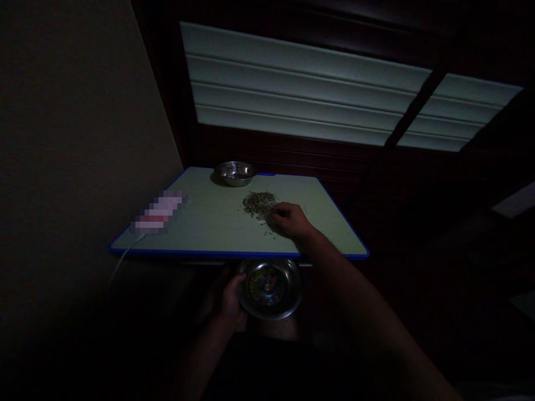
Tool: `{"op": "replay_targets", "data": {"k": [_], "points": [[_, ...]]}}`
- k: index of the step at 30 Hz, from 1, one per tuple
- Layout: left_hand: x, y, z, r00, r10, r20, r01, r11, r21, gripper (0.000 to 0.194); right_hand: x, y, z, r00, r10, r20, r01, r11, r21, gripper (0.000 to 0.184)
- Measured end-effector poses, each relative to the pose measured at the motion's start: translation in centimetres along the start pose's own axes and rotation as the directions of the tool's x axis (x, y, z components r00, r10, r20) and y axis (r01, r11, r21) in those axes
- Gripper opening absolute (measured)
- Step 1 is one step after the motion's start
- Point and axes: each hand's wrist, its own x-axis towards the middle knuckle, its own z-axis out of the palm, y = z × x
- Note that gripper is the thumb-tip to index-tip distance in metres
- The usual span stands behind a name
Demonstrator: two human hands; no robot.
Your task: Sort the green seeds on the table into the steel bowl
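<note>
bowls, two: far bowl [235, 179] on one table [217, 225], near bowl [273, 316] below its front edge, rim gripped by left hand [233, 295]; one heap of dark grains [259, 202] on top, right hand [292, 219] beside it, fingers pinched on one pale piece [266, 216].

Showing a pixelated pink-and-white object [160, 211] lying on the left of a blue-edged tabletop [209, 223], trailing a white cable [121, 262] past the near edge. Showing pale slatted panels [292, 92] in dark frames [413, 108], beside a plain wall [83, 111].
</note>
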Motion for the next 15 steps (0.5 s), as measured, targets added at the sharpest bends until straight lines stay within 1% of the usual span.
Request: {"op": "replay_targets", "data": {"k": [4, 8, 11, 15], "points": [[0.09, 0.01, -0.08, 1.0, 0.029, -0.008, -0.028, 0.999, 0.02, 0.011, -0.05, -0.21, -0.13, 1.0, 0.008, 0.006, -0.008, 0.999, 0.035, 0.012], [0.44, -0.12, -0.37, 1.0, 0.024, 0.018, -0.025, 0.999, 0.024, 0.015, -0.07, -0.44, -0.21, 0.999, 0.041, 0.002, -0.041, 0.998, 0.042, 0.012], [0.64, -0.22, -0.57, 0.999, 0.04, 0.019, -0.041, 0.999, 0.018, 0.016, -0.06, -0.5, -0.21, 0.999, 0.035, 0.017, -0.036, 0.998, 0.051, 0.012], [0.63, -0.15, -0.65, 0.999, 0.022, 0.031, -0.023, 1.0, 0.02, 0.016, -0.03, -0.53, -0.2, 0.999, 0.043, 0.034, -0.045, 0.997, 0.068, 0.011]]}}
